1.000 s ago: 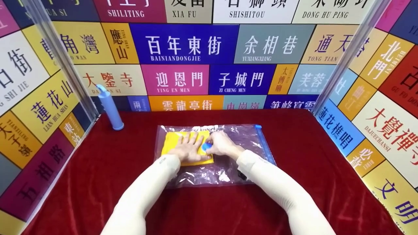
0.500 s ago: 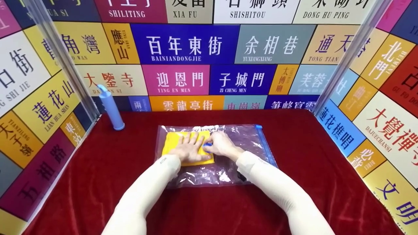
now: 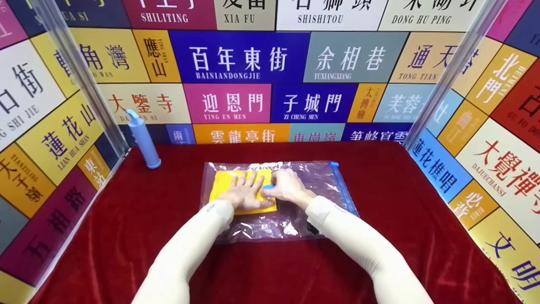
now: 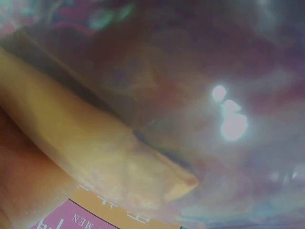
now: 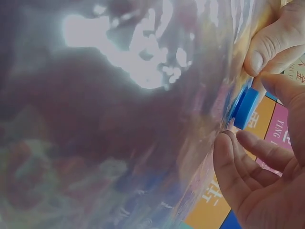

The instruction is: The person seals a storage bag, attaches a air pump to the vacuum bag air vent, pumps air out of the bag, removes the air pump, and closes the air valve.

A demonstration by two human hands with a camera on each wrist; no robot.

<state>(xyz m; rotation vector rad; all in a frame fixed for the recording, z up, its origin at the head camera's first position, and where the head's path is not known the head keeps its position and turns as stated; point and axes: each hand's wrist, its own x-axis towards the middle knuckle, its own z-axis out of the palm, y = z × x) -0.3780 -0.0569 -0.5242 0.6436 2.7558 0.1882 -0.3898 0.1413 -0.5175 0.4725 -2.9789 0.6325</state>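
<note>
A clear plastic vacuum storage bag [image 3: 303, 219] lies flat with a folded yellow cloth [image 3: 221, 181] inside, toward its left. My left hand [image 3: 242, 194] rests flat over the cloth with fingers spread. Just right of it, the curled fingers of my right hand [image 3: 289, 185] are around the round blue valve cap [image 5: 245, 109] on the bag. In the right wrist view my right hand's fingertips stand at opposite sides of the cap's rim, and the left thumb [image 5: 259, 59] lies close by. The left wrist view shows a blurred left finger [image 4: 95, 138] along the glossy film.
A light blue hand pump [image 3: 145, 141] stands upright at the back left of the red cloth-covered table [image 3: 261, 274]. The bag's blue zip edge [image 3: 344, 188] runs down its right side. Sign-printed walls [image 3: 240, 59] surround the table on three sides.
My right fingers shift slightly around the valve cap, which shows as a blue disc, then as a narrower dark shape, then more broadly again. My left hand stays in place.
</note>
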